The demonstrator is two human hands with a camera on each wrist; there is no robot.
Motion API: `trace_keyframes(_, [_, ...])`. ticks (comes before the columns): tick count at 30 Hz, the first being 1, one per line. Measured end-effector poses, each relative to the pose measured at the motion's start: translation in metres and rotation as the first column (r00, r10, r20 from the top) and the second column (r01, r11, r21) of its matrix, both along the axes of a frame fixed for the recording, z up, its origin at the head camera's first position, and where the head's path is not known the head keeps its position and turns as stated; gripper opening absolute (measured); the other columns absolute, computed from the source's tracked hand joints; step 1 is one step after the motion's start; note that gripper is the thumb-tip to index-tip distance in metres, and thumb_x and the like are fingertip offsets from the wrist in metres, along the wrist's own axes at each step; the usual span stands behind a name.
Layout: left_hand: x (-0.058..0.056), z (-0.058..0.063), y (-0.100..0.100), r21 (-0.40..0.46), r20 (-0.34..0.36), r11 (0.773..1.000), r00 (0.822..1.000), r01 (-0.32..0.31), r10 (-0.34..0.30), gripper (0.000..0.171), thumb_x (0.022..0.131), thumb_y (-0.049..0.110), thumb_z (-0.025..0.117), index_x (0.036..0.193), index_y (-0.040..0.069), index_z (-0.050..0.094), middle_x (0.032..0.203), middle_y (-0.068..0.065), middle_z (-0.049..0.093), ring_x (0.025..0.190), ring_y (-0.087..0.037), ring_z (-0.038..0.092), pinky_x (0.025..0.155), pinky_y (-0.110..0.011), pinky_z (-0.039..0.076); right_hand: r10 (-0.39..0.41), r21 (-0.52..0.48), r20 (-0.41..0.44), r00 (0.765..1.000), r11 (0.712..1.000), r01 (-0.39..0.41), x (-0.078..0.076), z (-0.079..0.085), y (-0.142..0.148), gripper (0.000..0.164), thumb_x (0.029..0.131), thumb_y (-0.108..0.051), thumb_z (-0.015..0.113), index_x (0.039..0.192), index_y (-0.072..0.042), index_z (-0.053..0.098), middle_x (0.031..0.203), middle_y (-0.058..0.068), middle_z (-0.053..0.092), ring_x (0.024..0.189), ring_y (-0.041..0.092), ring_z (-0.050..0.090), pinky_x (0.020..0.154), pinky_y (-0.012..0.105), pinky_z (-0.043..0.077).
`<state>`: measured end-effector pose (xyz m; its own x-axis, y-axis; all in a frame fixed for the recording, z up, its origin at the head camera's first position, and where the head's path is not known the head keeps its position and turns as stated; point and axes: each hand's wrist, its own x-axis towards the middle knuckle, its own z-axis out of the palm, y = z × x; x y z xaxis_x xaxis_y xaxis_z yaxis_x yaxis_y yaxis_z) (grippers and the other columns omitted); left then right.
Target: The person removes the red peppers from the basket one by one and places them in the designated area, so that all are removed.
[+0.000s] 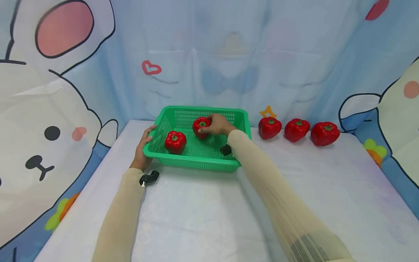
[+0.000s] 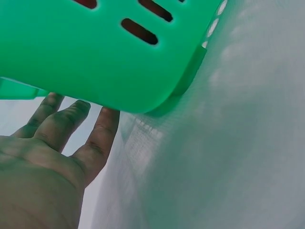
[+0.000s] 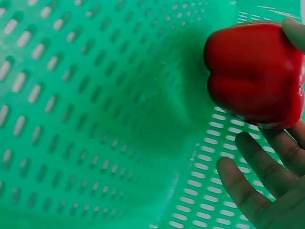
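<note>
A green perforated plastic basket [image 1: 193,163] stands on the white-covered table. My left hand [image 1: 143,150] is at its left end; in the left wrist view, that hand's fairly straight fingers [image 2: 97,138] touch the green wall. Inside the basket, my right hand [image 1: 218,125] pinches a red bell pepper [image 1: 200,125] between thumb and fingers. From the right wrist, this bell pepper [image 3: 255,74] lies on its side against the thumb and some fingers, while the other fingers [image 3: 243,183] spread below it. Another red bell pepper [image 1: 175,142] sits upright in the basket's left part.
To the basket's right, a row of red bell peppers stands near the table's back edge: one pepper [image 1: 270,128], a middle pepper [image 1: 296,130] and a right-hand pepper [image 1: 325,133]. A printed cloth [image 1: 226,54] hangs behind the table [image 1: 196,211].
</note>
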<state>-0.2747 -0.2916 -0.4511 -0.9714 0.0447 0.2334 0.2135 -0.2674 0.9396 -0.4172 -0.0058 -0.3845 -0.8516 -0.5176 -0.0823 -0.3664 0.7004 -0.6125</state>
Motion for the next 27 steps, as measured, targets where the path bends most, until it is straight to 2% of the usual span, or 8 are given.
trace_keyframes(5, [-0.002,-0.003,0.003,0.000,0.007,1.000,1.000,0.002,-0.002,0.041,0.105,0.023,0.026,0.146,0.025,0.032,0.152,-0.006,0.028,0.128,-0.018,0.042,0.097,-0.021,0.046,-0.046,-0.069,0.002,0.999,0.997,0.046,0.001,0.003,0.002,0.078,0.087,-0.043,0.071,0.146,-0.002,0.040,0.140,0.015,0.052,0.124,0.031,0.052,0.097,0.046,0.050])
trace_keyframes(13, [-0.002,-0.002,0.004,-0.010,0.021,1.000,1.000,-0.007,0.007,0.043,0.103,0.023,0.026,0.146,0.024,0.031,0.156,-0.006,0.024,0.133,-0.020,0.037,0.098,-0.021,0.044,-0.061,-0.170,0.038,0.997,0.983,0.067,0.009,0.019,0.011,0.075,0.088,-0.039,0.071,0.145,-0.002,0.038,0.138,0.016,0.050,0.120,0.032,0.052,0.094,0.046,0.051])
trace_keyframes(18, [-0.003,-0.001,0.004,-0.014,0.014,1.000,1.000,-0.008,0.008,0.044,0.103,0.023,0.026,0.147,0.024,0.030,0.154,-0.006,0.027,0.131,-0.020,0.038,0.098,-0.021,0.044,-0.086,-0.283,0.030,0.996,0.955,0.091,0.012,0.034,0.022,0.069,0.088,-0.035,0.072,0.141,-0.003,0.041,0.136,0.017,0.049,0.119,0.032,0.051,0.093,0.047,0.051])
trace_keyframes(23, [-0.003,-0.001,0.002,-0.016,0.005,1.000,1.000,-0.002,0.002,0.044,0.105,0.023,0.026,0.148,0.022,0.029,0.152,-0.004,0.028,0.129,-0.019,0.040,0.097,-0.021,0.045,-0.133,-0.350,-0.018,0.991,0.929,0.118,0.021,0.048,0.037,0.065,0.089,-0.031,0.071,0.138,-0.004,0.040,0.135,0.017,0.049,0.119,0.032,0.051,0.092,0.047,0.052])
trace_keyframes(27, [-0.002,0.000,0.001,-0.010,0.000,1.000,1.000,-0.003,0.003,0.043,0.105,0.024,0.027,0.148,0.023,0.030,0.153,-0.004,0.027,0.129,-0.018,0.040,0.096,-0.021,0.045,-0.152,-0.434,-0.055,0.987,0.894,0.114,0.028,0.057,0.050,0.065,0.090,-0.030,0.069,0.142,-0.006,0.036,0.140,0.016,0.045,0.120,0.031,0.050,0.093,0.047,0.053])
